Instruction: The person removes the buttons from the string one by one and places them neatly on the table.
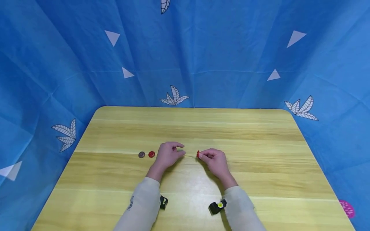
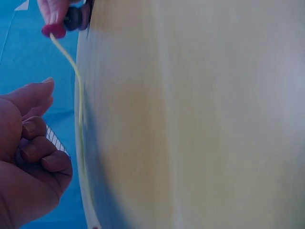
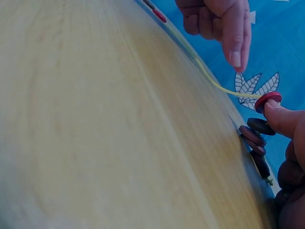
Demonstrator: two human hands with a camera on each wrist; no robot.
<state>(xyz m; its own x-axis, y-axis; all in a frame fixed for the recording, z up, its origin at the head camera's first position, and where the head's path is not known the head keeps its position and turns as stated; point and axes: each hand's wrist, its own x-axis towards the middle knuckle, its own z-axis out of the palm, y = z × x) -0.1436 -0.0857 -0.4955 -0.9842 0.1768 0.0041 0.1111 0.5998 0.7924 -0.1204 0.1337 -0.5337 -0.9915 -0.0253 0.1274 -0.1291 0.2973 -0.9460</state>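
In the head view my right hand (image 1: pixel 216 163) pinches a red button (image 1: pixel 198 154) between thumb and fingertips, just above the table. A thin yellow cord (image 3: pixel 205 74) runs from this button toward the left. Below the pinched button, a black button (image 3: pixel 260 126) and several dark brown buttons (image 3: pixel 252 136) hang in a row, with a knotted cord end under them. My left hand (image 1: pixel 168 154) hovers to the left, its thumb and index finger apart and the other fingers loosely curled. It holds nothing. Left of it lie a grey button (image 1: pixel 141 154) and a red button (image 1: pixel 151 154).
A wooden table (image 1: pixel 245 128) spans the area below both hands. Blue patterned cloth (image 1: pixel 219 48) hangs behind it and at its sides. Black straps with small devices (image 1: pixel 215 208) sit at both wrists.
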